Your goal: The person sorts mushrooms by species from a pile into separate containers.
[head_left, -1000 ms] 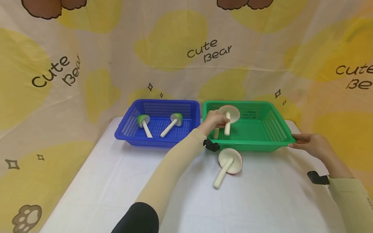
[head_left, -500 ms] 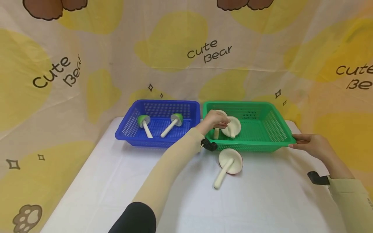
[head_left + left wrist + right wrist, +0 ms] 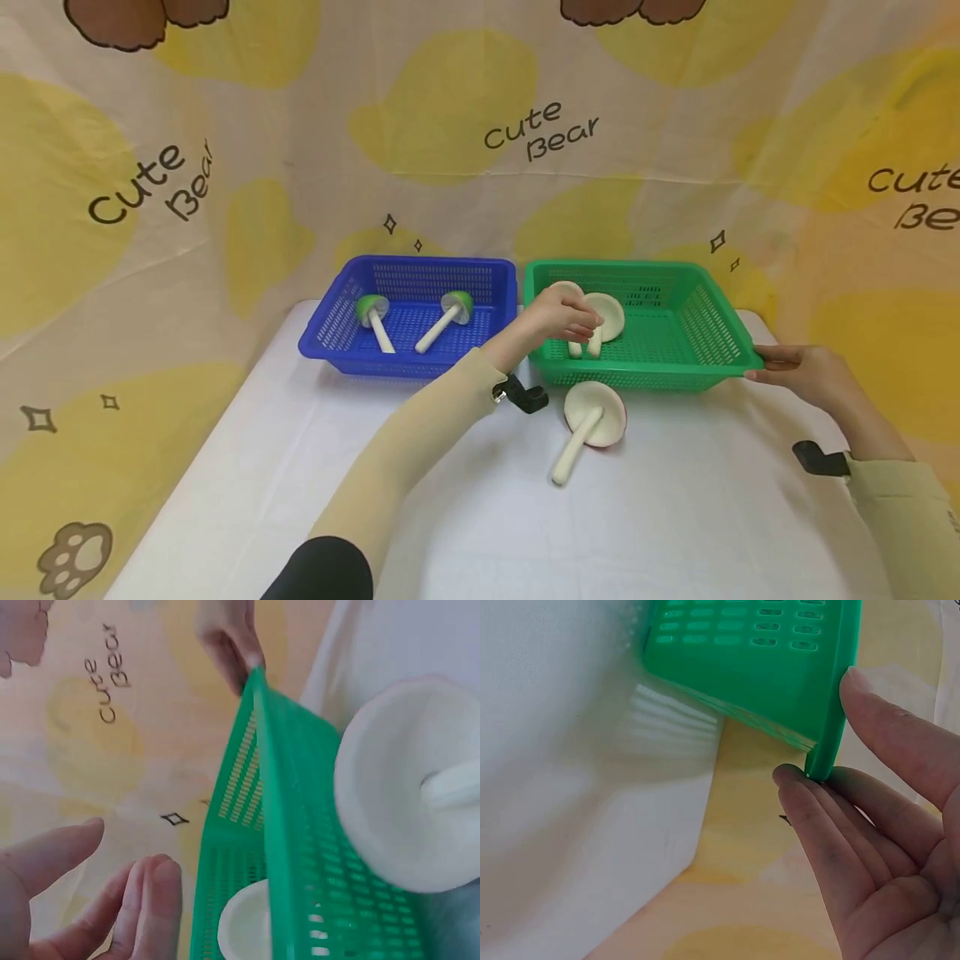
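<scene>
My left hand [image 3: 558, 318] is over the left end of the green basket [image 3: 645, 375]; in the left wrist view its thumb and fingers are apart with nothing between them. Two toy mushrooms with pale undersides lie in that basket: one [image 3: 609, 315] beside my fingertips, another [image 3: 567, 287] mostly hidden by the hand. A third such mushroom [image 3: 600, 417], its cap edged in red, lies on the white table in front. At the basket's right front corner, my right hand [image 3: 806, 375] pinches the rim [image 3: 831, 727] between thumb and fingers.
A blue basket [image 3: 390, 367] stands directly left of the green one. Inside it are two mushrooms with green caps, one on the left [image 3: 371, 310] and one on the right [image 3: 456, 307]. A printed cloth [image 3: 435, 108] hangs behind the table.
My left hand has lowered the mushroom into the green basket and let it go, then drawn back slightly toward me. My right hand has stayed on the rim.
</scene>
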A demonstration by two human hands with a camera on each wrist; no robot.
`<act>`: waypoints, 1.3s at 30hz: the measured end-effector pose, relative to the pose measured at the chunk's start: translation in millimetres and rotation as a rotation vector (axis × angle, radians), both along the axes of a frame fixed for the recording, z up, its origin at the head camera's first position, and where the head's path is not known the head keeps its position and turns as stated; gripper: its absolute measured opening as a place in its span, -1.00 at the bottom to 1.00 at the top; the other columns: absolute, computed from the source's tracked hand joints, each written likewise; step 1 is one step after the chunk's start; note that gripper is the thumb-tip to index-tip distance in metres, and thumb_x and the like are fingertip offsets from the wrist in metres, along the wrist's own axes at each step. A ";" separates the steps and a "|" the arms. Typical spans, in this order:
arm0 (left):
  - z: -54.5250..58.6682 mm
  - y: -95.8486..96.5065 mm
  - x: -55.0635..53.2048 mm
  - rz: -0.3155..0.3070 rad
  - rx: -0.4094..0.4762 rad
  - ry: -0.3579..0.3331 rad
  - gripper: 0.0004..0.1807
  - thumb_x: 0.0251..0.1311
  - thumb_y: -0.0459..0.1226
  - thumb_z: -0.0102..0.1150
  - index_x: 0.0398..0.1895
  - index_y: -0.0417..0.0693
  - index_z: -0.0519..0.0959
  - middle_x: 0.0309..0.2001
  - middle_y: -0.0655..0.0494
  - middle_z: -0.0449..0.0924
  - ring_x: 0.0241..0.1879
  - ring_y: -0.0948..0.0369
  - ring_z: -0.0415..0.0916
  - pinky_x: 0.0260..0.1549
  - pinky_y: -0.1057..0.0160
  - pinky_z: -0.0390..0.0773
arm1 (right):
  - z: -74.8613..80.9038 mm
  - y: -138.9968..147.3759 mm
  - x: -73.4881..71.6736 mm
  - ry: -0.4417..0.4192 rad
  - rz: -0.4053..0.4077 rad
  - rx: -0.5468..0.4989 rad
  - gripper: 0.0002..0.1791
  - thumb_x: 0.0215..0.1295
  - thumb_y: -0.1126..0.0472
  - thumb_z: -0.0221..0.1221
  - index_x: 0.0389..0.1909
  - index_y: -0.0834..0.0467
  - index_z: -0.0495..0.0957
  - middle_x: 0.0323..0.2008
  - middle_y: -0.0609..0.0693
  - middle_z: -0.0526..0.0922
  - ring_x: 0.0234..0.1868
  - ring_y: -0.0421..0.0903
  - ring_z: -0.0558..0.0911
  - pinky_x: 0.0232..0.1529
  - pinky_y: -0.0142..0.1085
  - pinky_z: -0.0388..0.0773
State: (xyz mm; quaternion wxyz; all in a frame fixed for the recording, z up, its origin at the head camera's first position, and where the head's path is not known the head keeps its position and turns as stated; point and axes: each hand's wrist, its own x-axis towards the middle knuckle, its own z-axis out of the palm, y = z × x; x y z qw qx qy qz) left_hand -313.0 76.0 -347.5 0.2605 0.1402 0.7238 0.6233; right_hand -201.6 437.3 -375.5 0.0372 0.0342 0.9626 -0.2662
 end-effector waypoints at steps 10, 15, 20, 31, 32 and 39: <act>-14.5 -25.3 34.5 -0.071 -0.021 0.025 -0.79 0.07 -0.32 0.34 -0.22 -0.22 0.67 -0.28 -0.04 0.69 -0.21 0.02 0.67 -0.17 0.19 0.70 | -0.6 1.7 -1.5 -0.018 -0.004 -0.006 -0.13 0.14 -0.23 0.23 0.27 0.34 0.33 -0.04 0.33 0.62 0.17 0.49 0.27 -0.05 0.30 0.38; -24.7 -36.8 51.0 -0.144 -0.033 0.051 -0.78 0.07 -0.33 0.33 -0.20 -0.23 0.65 -0.29 -0.04 0.69 -0.21 -0.04 0.67 -0.17 0.17 0.70 | -0.1 0.6 -1.4 -0.013 -0.002 -0.007 -0.13 0.15 -0.22 0.23 0.27 0.34 0.33 -0.04 0.33 0.62 0.18 0.50 0.27 -0.04 0.31 0.37; -40.6 -45.8 63.4 -0.180 -0.037 0.028 -0.75 0.06 -0.35 0.34 -0.18 -0.27 0.64 -0.31 0.02 0.69 -0.30 0.06 0.68 -0.19 0.17 0.70 | 0.9 -0.4 -0.9 -0.013 -0.003 -0.014 -0.13 0.15 -0.22 0.23 0.27 0.34 0.32 -0.03 0.34 0.61 0.19 0.50 0.25 -0.04 0.32 0.36; -83.6 -56.9 75.9 -0.146 -0.106 -0.010 -0.68 0.00 -0.37 0.37 -0.14 -0.32 0.63 -0.33 0.05 0.70 -0.35 0.24 0.63 -0.12 0.08 0.68 | 0.8 -1.3 0.8 -0.009 -0.004 -0.016 -0.14 0.15 -0.21 0.24 0.27 0.34 0.32 -0.02 0.37 0.59 0.18 0.51 0.26 -0.07 0.31 0.38; -87.3 -57.2 76.8 -0.139 -0.109 -0.015 -0.68 0.00 -0.37 0.38 -0.14 -0.31 0.63 -0.33 0.06 0.70 -0.38 0.27 0.62 -0.14 0.10 0.68 | 0.7 -1.1 0.8 -0.010 -0.004 -0.016 -0.14 0.15 -0.21 0.24 0.27 0.34 0.32 -0.02 0.36 0.59 0.18 0.51 0.26 -0.07 0.31 0.38; -108.1 -55.7 83.4 -0.100 -0.093 -0.067 -0.69 -0.02 -0.40 0.38 -0.16 -0.32 0.64 -0.42 0.12 0.67 -0.47 0.28 0.56 -0.28 0.17 0.71 | 0.6 0.3 0.1 -0.017 -0.006 -0.001 -0.13 0.15 -0.23 0.23 0.29 0.32 0.31 0.00 0.35 0.59 0.18 0.51 0.24 -0.07 0.31 0.38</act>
